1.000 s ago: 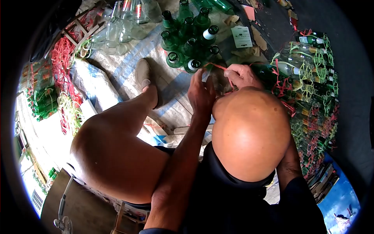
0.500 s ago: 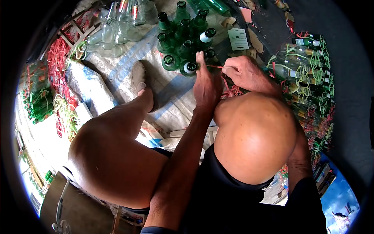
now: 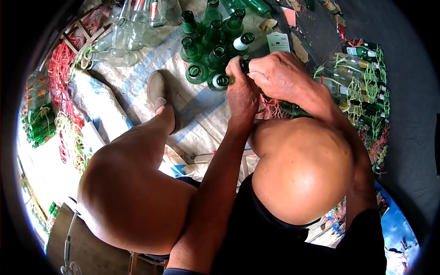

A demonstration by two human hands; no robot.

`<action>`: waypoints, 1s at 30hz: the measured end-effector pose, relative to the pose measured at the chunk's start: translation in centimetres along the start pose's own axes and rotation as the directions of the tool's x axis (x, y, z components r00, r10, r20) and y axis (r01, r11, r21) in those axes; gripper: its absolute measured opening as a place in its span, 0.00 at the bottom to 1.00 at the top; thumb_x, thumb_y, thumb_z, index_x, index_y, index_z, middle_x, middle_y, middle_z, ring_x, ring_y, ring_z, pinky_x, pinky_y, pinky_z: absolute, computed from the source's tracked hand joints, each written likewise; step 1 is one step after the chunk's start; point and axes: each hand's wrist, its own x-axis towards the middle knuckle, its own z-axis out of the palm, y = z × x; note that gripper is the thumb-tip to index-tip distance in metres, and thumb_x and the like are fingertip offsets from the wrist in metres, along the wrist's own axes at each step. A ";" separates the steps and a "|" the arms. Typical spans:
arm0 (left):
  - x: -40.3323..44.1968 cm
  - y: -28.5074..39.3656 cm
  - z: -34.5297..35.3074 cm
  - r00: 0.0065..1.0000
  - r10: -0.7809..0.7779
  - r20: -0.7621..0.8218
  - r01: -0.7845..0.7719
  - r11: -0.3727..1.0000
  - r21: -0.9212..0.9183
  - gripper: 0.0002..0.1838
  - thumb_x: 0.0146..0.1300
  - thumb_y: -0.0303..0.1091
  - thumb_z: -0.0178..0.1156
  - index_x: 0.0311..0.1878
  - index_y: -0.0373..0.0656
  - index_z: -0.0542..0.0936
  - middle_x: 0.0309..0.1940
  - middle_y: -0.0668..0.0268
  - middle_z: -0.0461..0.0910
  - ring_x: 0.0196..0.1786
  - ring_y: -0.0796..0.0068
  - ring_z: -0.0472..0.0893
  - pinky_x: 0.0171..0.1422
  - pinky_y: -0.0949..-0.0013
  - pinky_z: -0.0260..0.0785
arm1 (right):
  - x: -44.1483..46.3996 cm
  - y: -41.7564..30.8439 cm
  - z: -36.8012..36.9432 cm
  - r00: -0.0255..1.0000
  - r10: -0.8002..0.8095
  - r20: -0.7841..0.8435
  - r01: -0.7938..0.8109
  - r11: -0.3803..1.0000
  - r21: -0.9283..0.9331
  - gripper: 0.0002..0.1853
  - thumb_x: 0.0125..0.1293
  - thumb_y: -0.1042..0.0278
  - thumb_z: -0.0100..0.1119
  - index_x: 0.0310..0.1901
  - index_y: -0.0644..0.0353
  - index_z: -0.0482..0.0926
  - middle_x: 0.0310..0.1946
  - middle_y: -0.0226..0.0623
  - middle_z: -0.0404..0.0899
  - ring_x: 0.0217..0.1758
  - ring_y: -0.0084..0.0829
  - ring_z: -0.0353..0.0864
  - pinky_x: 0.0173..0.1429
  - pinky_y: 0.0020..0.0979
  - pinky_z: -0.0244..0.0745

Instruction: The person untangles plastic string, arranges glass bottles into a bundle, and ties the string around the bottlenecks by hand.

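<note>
A tight cluster of green glass bottles [image 3: 216,34] stands upright on the sheet in front of me. At its near right edge, my left hand [image 3: 243,91] has its fingers bent in against a bottle neck; what they grip is hidden. My right hand [image 3: 282,75] is closed in a pinch right beside it, with a trace of red string [image 3: 249,73] at its fingertips. A green bottle with a white label on its neck [image 3: 220,81] stands just left of my left fingers. More red string [image 3: 270,107] lies in a tangle below my hands.
Clear glass bottles [image 3: 120,41] lie and stand at upper left, near a hanging bundle of red string [image 3: 62,87]. To the right are bottles bound with green string [image 3: 357,85]. A white card [image 3: 278,42] lies behind the cluster. My shoe [image 3: 157,87] rests on the sheet [image 3: 192,114].
My right hand has moved left and up to meet my left hand. The red string stretched between them earlier is now mostly hidden. The left fingers have bent inward.
</note>
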 end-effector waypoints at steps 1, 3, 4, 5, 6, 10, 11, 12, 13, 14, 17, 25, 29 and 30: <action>-0.3 -0.3 -0.1 0.993 -0.084 0.082 0.085 0.996 -0.006 0.28 0.69 0.28 0.58 0.70 0.50 0.61 0.59 0.44 0.74 0.45 0.32 0.82 0.40 0.40 0.73 | 0.4 0.1 -0.1 0.999 -0.034 -0.007 0.034 0.999 -0.041 0.10 0.64 0.66 0.60 0.28 0.61 0.77 0.25 0.52 0.79 0.33 0.59 0.80 0.37 0.54 0.72; -0.2 -0.6 0.3 1.000 -0.013 0.021 0.014 1.000 -0.016 0.28 0.69 0.28 0.58 0.70 0.49 0.62 0.61 0.45 0.73 0.47 0.33 0.82 0.40 0.41 0.73 | 1.1 0.2 -0.3 0.999 -0.049 -0.006 0.049 0.997 -0.059 0.10 0.64 0.65 0.60 0.28 0.60 0.77 0.25 0.51 0.79 0.34 0.59 0.80 0.38 0.54 0.73; -0.2 -0.7 0.4 1.000 0.022 -0.011 -0.022 1.000 -0.019 0.28 0.69 0.28 0.58 0.70 0.48 0.62 0.62 0.46 0.72 0.47 0.34 0.82 0.41 0.42 0.73 | 1.4 0.2 -0.5 0.998 -0.057 -0.006 0.057 0.996 -0.067 0.10 0.64 0.65 0.60 0.28 0.60 0.78 0.25 0.51 0.80 0.35 0.59 0.80 0.38 0.54 0.73; -0.4 -0.8 0.4 0.998 -0.066 0.016 0.067 0.997 -0.030 0.25 0.70 0.26 0.57 0.68 0.45 0.64 0.61 0.46 0.73 0.49 0.34 0.82 0.43 0.44 0.74 | 1.7 0.2 -0.8 0.998 -0.061 0.017 0.063 0.995 -0.073 0.09 0.63 0.65 0.59 0.28 0.60 0.78 0.26 0.50 0.80 0.35 0.59 0.81 0.39 0.54 0.74; -0.4 -0.9 0.6 0.998 -0.057 0.000 0.057 0.998 -0.024 0.25 0.70 0.25 0.57 0.68 0.45 0.65 0.61 0.46 0.73 0.50 0.35 0.81 0.45 0.45 0.74 | 2.0 0.3 -0.8 0.998 -0.058 0.030 0.060 0.995 -0.079 0.09 0.63 0.65 0.59 0.29 0.60 0.78 0.26 0.51 0.80 0.35 0.59 0.81 0.39 0.54 0.74; -0.1 -1.9 1.2 0.996 0.032 -0.079 -0.032 0.999 -0.004 0.29 0.69 0.28 0.60 0.70 0.47 0.64 0.55 0.46 0.77 0.48 0.37 0.82 0.44 0.48 0.74 | 2.6 -0.1 -1.3 0.994 -0.060 0.088 0.071 0.989 -0.126 0.08 0.60 0.68 0.57 0.31 0.58 0.84 0.29 0.51 0.84 0.37 0.57 0.84 0.42 0.53 0.78; -0.2 -2.2 1.3 0.993 0.067 -0.101 -0.067 0.998 0.001 0.31 0.68 0.29 0.63 0.72 0.48 0.63 0.52 0.46 0.78 0.45 0.37 0.84 0.42 0.49 0.73 | 2.8 -0.3 -1.6 0.993 -0.064 0.103 0.078 0.987 -0.143 0.09 0.59 0.69 0.56 0.32 0.58 0.87 0.31 0.52 0.85 0.38 0.56 0.86 0.44 0.53 0.80; -0.5 -2.1 1.2 0.994 0.071 -0.087 -0.069 0.997 0.027 0.30 0.68 0.29 0.63 0.71 0.47 0.64 0.52 0.46 0.79 0.46 0.39 0.84 0.44 0.50 0.74 | 2.9 -0.5 -1.6 0.993 -0.081 0.091 0.092 0.987 -0.132 0.09 0.59 0.69 0.57 0.31 0.58 0.87 0.30 0.51 0.85 0.37 0.56 0.86 0.44 0.52 0.80; -1.0 -2.0 0.9 0.995 0.075 -0.073 -0.071 0.996 0.051 0.29 0.68 0.29 0.63 0.71 0.46 0.66 0.52 0.47 0.79 0.47 0.40 0.84 0.46 0.51 0.75 | 3.0 -0.6 -1.7 0.992 -0.098 0.078 0.107 0.987 -0.122 0.08 0.59 0.68 0.57 0.31 0.58 0.86 0.29 0.51 0.85 0.37 0.56 0.86 0.44 0.52 0.80; -1.0 -2.0 0.8 0.987 0.134 -0.091 -0.126 0.988 0.088 0.28 0.68 0.29 0.63 0.69 0.44 0.67 0.52 0.47 0.80 0.48 0.42 0.84 0.47 0.52 0.76 | 3.1 -0.6 -1.8 0.991 -0.114 0.065 0.121 0.986 -0.112 0.08 0.59 0.68 0.58 0.30 0.58 0.86 0.29 0.51 0.84 0.37 0.56 0.85 0.44 0.52 0.80; -0.6 -2.9 1.0 0.922 0.348 -0.170 -0.312 0.927 0.206 0.23 0.68 0.29 0.62 0.65 0.39 0.72 0.53 0.49 0.81 0.50 0.46 0.84 0.52 0.55 0.77 | 3.8 0.8 -1.0 0.987 -0.159 0.029 0.162 0.974 -0.156 0.06 0.58 0.68 0.59 0.28 0.59 0.83 0.26 0.50 0.82 0.36 0.57 0.84 0.42 0.51 0.79; -0.6 -2.0 0.8 0.957 0.237 -0.166 -0.216 0.967 0.137 0.21 0.69 0.24 0.58 0.65 0.41 0.71 0.52 0.46 0.80 0.49 0.42 0.83 0.51 0.52 0.77 | 4.3 3.2 -0.4 0.999 0.007 0.033 -0.008 1.000 0.030 0.07 0.59 0.69 0.61 0.27 0.63 0.79 0.24 0.54 0.78 0.33 0.58 0.82 0.35 0.50 0.73; -0.5 -1.2 0.7 0.979 0.160 -0.128 -0.151 0.985 0.078 0.23 0.70 0.23 0.57 0.67 0.45 0.69 0.52 0.43 0.78 0.47 0.38 0.83 0.48 0.48 0.76 | 3.5 4.3 0.2 0.999 0.052 -0.013 -0.051 0.995 0.083 0.11 0.62 0.67 0.59 0.27 0.65 0.76 0.22 0.55 0.74 0.25 0.56 0.74 0.31 0.48 0.69; -0.5 -1.2 0.6 0.980 0.157 -0.126 -0.148 0.986 0.075 0.23 0.70 0.23 0.56 0.67 0.45 0.69 0.52 0.43 0.78 0.47 0.37 0.83 0.48 0.47 0.76 | 3.3 4.3 0.2 0.997 0.080 -0.005 -0.080 0.994 0.079 0.11 0.62 0.67 0.59 0.27 0.65 0.75 0.21 0.55 0.72 0.24 0.55 0.71 0.31 0.47 0.68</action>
